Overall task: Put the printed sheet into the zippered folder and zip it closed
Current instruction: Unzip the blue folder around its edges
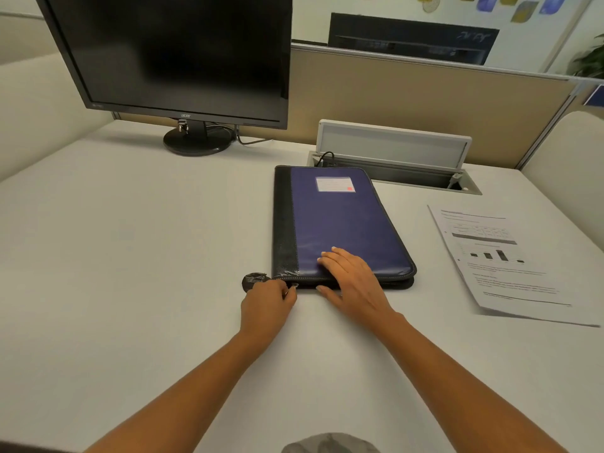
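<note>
Folder [340, 223] lies flat on the table [130, 256]: glossy blue cover, black grained spine strip, stitched edge. Left hand [266, 300] at its 7 o'clock corner, fingers [287, 291] curled, pinching the zipper pull [295, 285]. Right hand [354, 282] lies flat on the 6 o'clock edge, fingers straight, pressing. Sheet [500, 266], thin white paper with a bar chart, lies at 3 o'clock of the folder, well apart from both hands.

On my feed I see two slim bare forearms [202, 384], uncovered right up to the wrists, ending in a bare left hand [266, 300] and a bare right hand [351, 282]. The right hand's fingernails look short and plain. At the bottom edge shows a rounded patch of mottled grey fabric [330, 444]; which garment, I cannot tell.
</note>
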Motion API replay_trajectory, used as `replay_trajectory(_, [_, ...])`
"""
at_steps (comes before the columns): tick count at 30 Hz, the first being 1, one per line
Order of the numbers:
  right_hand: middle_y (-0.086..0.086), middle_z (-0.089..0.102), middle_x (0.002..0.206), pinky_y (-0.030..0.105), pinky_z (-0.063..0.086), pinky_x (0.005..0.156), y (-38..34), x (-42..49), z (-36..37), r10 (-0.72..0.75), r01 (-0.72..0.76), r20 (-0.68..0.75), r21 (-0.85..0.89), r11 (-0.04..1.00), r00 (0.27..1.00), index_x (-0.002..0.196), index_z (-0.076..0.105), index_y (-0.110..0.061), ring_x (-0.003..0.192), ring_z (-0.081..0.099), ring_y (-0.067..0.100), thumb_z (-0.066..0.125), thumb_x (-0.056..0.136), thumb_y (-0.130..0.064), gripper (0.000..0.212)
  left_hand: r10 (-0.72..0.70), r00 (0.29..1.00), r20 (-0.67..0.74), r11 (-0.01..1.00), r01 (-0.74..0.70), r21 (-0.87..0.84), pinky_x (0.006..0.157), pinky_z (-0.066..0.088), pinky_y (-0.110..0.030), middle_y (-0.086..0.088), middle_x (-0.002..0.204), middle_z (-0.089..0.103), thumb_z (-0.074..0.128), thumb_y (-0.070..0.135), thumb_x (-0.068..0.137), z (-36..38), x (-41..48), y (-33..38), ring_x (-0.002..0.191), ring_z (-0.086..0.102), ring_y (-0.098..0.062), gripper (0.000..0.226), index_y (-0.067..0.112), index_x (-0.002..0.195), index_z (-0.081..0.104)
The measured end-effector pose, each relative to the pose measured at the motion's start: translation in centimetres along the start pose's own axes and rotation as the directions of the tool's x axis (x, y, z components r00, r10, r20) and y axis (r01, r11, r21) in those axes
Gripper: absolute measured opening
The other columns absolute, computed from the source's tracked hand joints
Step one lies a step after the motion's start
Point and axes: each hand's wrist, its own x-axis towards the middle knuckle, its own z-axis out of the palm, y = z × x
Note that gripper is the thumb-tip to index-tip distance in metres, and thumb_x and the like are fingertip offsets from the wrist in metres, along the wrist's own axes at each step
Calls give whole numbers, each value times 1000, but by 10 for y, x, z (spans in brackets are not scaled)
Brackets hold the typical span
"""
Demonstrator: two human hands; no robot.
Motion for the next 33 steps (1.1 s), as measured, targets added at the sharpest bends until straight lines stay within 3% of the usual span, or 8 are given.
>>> replay_trajectory(2, [2,28,152,36,12,117,6,2,6,77,-76,139,-18,997,987,141,27,-17,142,19,17,43,93,-40,56,48,999,-1,996,-47,73,68,45,-33,-12,83,68,42,33,94,2,-1,-1,80,61,-30,33,9,82,62])
replay_trajectory(6, [-1,10,156,41,2,117,9,6,12,124,-100,238,-108,989,963,145,9,-20,144,7,14,29,97,-39,55,93,996,-4,983,-91,162,69,44,-33,-12,90,69,37,31,96,6,-1,-1,86,61,-31,35,9,88,63])
replay_trajectory(16, [-3,7,157,44,1,117,6,3,13,182,-153,241,-135,979,953,145,5,-22,144,4,12,26,98,-36,53,96,995,-24,970,-89,224,65,39,-31,-12,88,67,35,31,97,-4,-8,-17,82,60,-31,35,10,85,60])
replay_trajectory(22, [-3,8,157,44,0,117,5,2,13,181,-159,224,-115,981,958,145,6,-22,144,4,12,27,98,-35,53,56,998,-37,974,-46,222,59,31,-28,-2,60,43,37,29,96,-23,-12,-45,65,45,-23,30,16,70,42])
replay_trajectory(27, [-3,9,156,45,1,117,4,2,12,184,-163,223,-110,980,957,145,7,-22,144,5,12,27,98,-35,53,34,999,-15,983,-31,182,57,30,-29,-8,65,48,39,29,95,-28,-11,-44,64,43,-25,44,22,53,28])
replay_trajectory(33, [-5,15,155,41,3,117,6,0,13,170,-164,170,-51,985,971,145,13,-24,144,9,10,32,97,-38,53,10,1000,-12,987,-8,163,59,33,-31,-11,67,52,38,31,96,-30,-10,-42,70,51,-32,46,21,53,25])
